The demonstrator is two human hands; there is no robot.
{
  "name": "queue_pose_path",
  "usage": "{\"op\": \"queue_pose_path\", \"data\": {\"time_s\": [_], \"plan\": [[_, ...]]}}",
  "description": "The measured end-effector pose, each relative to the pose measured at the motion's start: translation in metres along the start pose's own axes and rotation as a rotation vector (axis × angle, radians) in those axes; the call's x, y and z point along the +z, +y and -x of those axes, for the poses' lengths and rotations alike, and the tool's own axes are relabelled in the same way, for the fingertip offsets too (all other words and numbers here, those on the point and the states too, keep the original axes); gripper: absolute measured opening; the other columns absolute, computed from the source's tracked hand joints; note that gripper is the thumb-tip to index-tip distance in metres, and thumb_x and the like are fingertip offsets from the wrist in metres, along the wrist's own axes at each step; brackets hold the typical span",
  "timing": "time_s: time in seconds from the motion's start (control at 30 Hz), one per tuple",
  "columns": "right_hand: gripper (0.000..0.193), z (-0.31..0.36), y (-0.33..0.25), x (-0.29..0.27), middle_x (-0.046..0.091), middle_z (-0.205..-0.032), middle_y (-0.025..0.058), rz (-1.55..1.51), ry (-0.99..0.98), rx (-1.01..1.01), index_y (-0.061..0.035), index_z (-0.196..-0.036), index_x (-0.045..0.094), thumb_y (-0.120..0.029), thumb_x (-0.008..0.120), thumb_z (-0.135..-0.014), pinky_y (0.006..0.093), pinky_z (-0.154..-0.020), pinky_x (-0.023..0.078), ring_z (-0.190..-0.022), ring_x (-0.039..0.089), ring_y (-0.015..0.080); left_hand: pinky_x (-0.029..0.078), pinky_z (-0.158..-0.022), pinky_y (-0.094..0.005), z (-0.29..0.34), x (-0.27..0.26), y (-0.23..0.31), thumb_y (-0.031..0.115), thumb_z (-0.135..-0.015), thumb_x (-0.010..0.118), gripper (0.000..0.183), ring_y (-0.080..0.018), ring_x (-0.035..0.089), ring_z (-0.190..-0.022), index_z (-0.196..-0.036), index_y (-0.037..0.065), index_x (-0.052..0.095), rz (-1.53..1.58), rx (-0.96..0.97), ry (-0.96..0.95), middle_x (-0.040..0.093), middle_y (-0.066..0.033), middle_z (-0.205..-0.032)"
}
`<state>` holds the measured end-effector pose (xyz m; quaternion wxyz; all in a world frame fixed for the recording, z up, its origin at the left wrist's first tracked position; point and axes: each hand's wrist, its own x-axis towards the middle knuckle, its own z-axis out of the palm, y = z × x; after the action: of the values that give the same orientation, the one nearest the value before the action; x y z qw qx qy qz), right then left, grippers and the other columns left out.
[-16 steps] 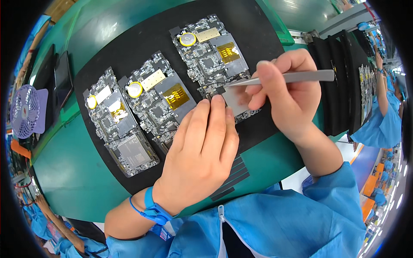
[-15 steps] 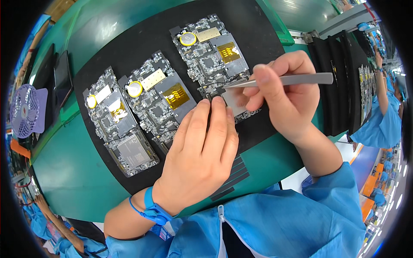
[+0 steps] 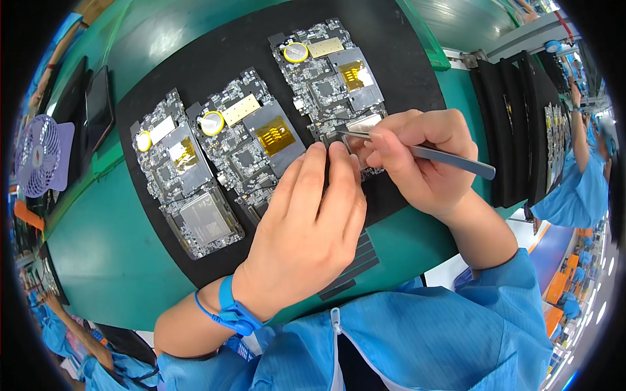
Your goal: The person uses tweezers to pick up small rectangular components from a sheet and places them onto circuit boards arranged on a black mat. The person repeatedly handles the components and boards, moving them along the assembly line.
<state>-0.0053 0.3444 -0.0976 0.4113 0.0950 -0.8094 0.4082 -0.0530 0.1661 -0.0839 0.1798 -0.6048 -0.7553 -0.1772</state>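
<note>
Three circuit boards lie on a black mat (image 3: 215, 55). Each carries a yellow-rimmed coin cell and a gold tape patch. My right hand (image 3: 430, 163) pinches metal tweezers (image 3: 453, 159), whose tips touch or hover just over the lower part of the right board (image 3: 326, 91); which of these I cannot tell. My left hand (image 3: 310, 215) rests with stretched fingers at that board's lower left edge, close to the tips. Its thumb is hidden. The middle board (image 3: 241, 156) is partly covered by this hand, while the left board (image 3: 169, 173) shows whole.
The mat sits on a green table (image 3: 98, 254). Black padded sheets (image 3: 502, 130) stand upright at the right, with more boards beyond them. A purple fan (image 3: 42, 156) and a dark flat panel (image 3: 99, 107) are at the left. Other people in blue work on both sides.
The handle end of the tweezers has swung down toward me, while the tips stay near the same spot on the right board. My left hand stays nearly where it was.
</note>
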Motion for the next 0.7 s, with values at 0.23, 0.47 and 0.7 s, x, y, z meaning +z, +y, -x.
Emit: {"op": "queue_pose_path", "data": {"time_s": [0.23,0.47,0.7], "plan": [[0.021,-0.003,-0.019,-0.013,0.061,-0.063,0.0061,-0.121,-0.012,0.174,-0.0013,-0.084,0.049,-0.006,0.070,-0.084,0.0188,-0.040,0.042,-0.048,0.059,0.0081,0.049,-0.084,-0.0400,-0.002,-0.005,0.001,0.009,-0.069,0.070,0.038,-0.0338,0.056,-0.104,-0.103,-0.008,0.062,0.030,-0.004,-0.031,0.057,-0.0214,-0.114],[0.017,0.039,-0.083,-0.048,0.060,-0.068,0.0101,-0.536,0.152,0.824,-0.0016,-0.091,0.040,-0.001,0.057,-0.090,0.0180,-0.041,0.047,-0.051,0.060,0.0092,0.051,-0.079,-0.0347,0.045,-0.046,0.021,0.009,-0.073,0.071,0.027,-0.0277,0.061,-0.093,-0.095,-0.005,0.065,0.353,0.211,-0.209,0.063,-0.0152,-0.100],[0.024,0.103,-0.108,-0.035,0.059,-0.067,0.0061,-0.402,-0.081,1.037,-0.0019,-0.089,0.041,-0.004,0.065,-0.087,0.0179,-0.043,0.047,-0.053,0.060,0.0072,0.054,-0.073,-0.0316,0.083,-0.027,0.029,0.007,-0.074,0.071,0.021,-0.0254,0.062,-0.091,-0.090,-0.005,0.066,0.346,0.346,-0.248,0.063,-0.0136,-0.096]]}}
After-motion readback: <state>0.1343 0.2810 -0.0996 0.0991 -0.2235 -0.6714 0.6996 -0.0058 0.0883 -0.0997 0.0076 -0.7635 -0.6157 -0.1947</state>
